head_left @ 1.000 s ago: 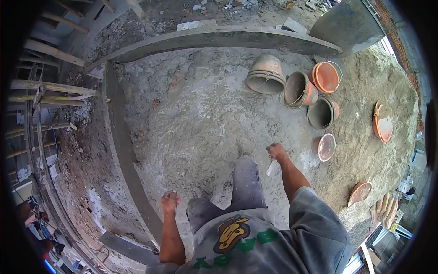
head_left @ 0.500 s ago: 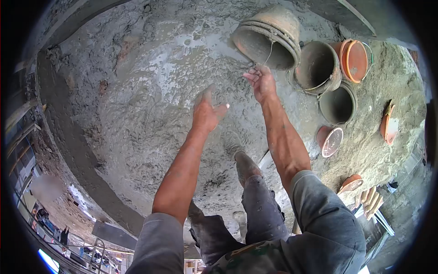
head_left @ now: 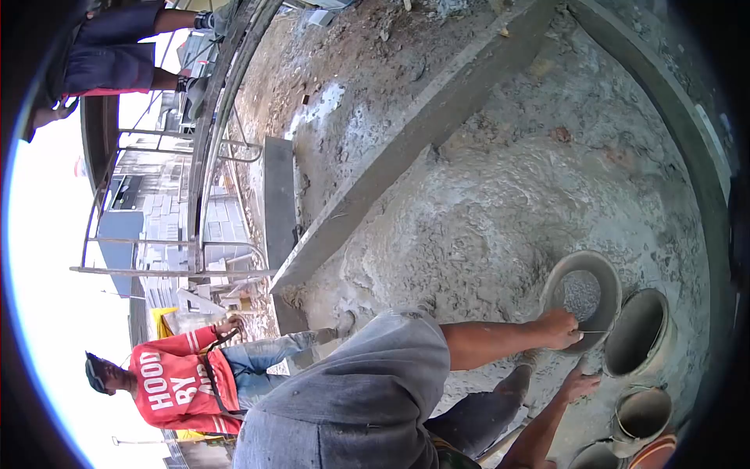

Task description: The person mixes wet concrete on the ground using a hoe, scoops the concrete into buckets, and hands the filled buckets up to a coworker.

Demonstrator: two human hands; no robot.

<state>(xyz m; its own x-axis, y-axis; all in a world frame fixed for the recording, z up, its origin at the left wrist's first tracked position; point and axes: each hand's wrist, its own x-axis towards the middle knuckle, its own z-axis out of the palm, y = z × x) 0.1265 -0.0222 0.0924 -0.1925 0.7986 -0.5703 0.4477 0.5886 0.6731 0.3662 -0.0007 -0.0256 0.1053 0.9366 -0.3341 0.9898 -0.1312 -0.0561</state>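
My left hand is closed around the thin wire handle of a grey, mortar-caked bucket. Grey speckled material shows inside this bucket, its mouth facing me. Just below it, my right hand has its fingers stretched out, near the bucket's lower side; whether it touches is unclear. A second grey bucket lies tipped right beside the first. Wet grey mortar spreads over the ground around them.
More buckets stand lower right, including a grey one and an orange one. A concrete kerb crosses the view diagonally. A person in a red hoodie stands at left; another person's legs show on scaffolding.
My view has swung round, bringing people and scaffolding into sight. My left hand, previously empty above the mortar, now grips a bucket's handle. My right hand remains near the buckets.
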